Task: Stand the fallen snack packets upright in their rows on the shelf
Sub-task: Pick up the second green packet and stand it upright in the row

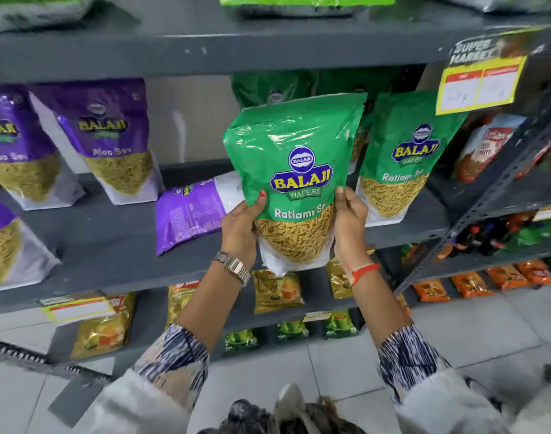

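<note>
Both hands gripped one green Ratlami Sev packet (294, 170) by its lower edges: the left hand (241, 228) closed on its left side, the right hand (349, 227) on its right, thumbs on the front. The packet was upright, held in front of the grey shelf (117, 245). At its three o'clock another green packet (402, 158) stood in its row. At nine o'clock a purple packet (189, 211) lay fallen, and beyond it purple Aloo Sev packets (111, 142) stood upright.
</note>
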